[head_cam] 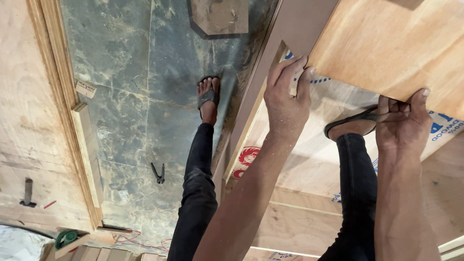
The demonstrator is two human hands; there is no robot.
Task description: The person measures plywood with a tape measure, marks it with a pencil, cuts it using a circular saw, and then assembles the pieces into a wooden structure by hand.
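Observation:
A large plywood panel (402, 44) fills the upper right of the head view. My left hand (286, 99) grips its lower left corner, fingers curled over the edge. My right hand (403, 125) clasps the panel's lower edge further right. A brown-faced board (299, 18) stands along the panel's left side. My legs in dark trousers show below; one sandalled foot (208, 95) stands on the dark stone floor (125, 63), the other foot (353, 125) rests on a plywood sheet (314, 165) lying flat.
Pliers (158, 173) lie on the floor near my left leg. Plywood sheets and wood strips (87, 150) run along the left side, with a dark tool (28, 192) on them. A green object (65, 238) and red wire (133, 240) sit at the bottom left. An offcut (219, 11) lies on the floor.

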